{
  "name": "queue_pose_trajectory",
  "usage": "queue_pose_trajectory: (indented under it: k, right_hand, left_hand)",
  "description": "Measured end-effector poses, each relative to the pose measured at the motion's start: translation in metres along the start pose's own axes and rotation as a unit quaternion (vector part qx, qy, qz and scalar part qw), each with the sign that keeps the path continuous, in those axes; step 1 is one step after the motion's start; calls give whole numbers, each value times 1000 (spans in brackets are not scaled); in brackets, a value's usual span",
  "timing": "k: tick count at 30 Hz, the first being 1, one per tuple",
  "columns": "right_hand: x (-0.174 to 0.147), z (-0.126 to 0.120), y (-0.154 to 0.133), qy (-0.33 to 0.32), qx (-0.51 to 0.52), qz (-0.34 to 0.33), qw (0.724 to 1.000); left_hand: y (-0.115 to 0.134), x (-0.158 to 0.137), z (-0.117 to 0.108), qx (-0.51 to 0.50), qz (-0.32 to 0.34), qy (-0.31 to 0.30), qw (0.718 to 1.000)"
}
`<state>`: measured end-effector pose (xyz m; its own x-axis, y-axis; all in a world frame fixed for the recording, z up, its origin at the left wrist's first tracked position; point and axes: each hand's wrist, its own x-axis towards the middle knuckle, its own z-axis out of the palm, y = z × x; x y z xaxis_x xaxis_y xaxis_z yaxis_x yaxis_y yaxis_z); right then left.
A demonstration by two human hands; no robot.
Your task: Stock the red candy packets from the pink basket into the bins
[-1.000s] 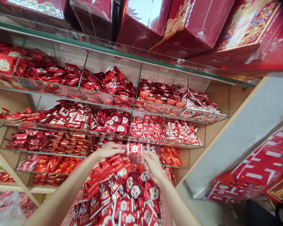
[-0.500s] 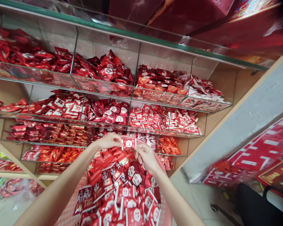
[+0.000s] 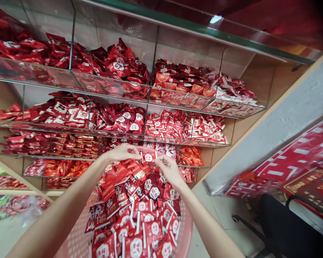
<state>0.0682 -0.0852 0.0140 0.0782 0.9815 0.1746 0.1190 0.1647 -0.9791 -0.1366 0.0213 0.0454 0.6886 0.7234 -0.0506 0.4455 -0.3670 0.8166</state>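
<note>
Pkt (image 3: 149, 157) ("幸福一生") btwn L hand (image 3: 123, 152), R hand (image 3: 170, 170).

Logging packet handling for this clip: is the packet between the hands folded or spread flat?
Spread flat: the packet shows its printed front, no fold visible, between the left hand and right hand, which pinch opposite ends.

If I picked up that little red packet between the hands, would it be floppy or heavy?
The packet is probably light: the left hand and right hand pinch just its ends. Those ends look thin and flat, so they'd likely bend easily. It may be slippery, since its surface looks smooth.
</note>
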Motion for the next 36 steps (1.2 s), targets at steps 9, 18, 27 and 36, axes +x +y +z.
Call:
queue_pose_trajectory:
  k: [9,18,27,36]
  right_hand:
    - [-65,-27,-9,-2,-52,52,997]
    - [-108,-40,17,29,-89,65,994]
    - [-113,-40,30,-3,-123,79,989]
    - [-112,-33,30,-33,-170,70,982]
  left_hand:
    - [-5,-4,-4,10,-17,15,1000]
    - [-5,-1,0,13,-29,17,999]
    - [-6,-1,1,29,-27,26,999]
    - [-11,-8,0,4,-26,21,999]
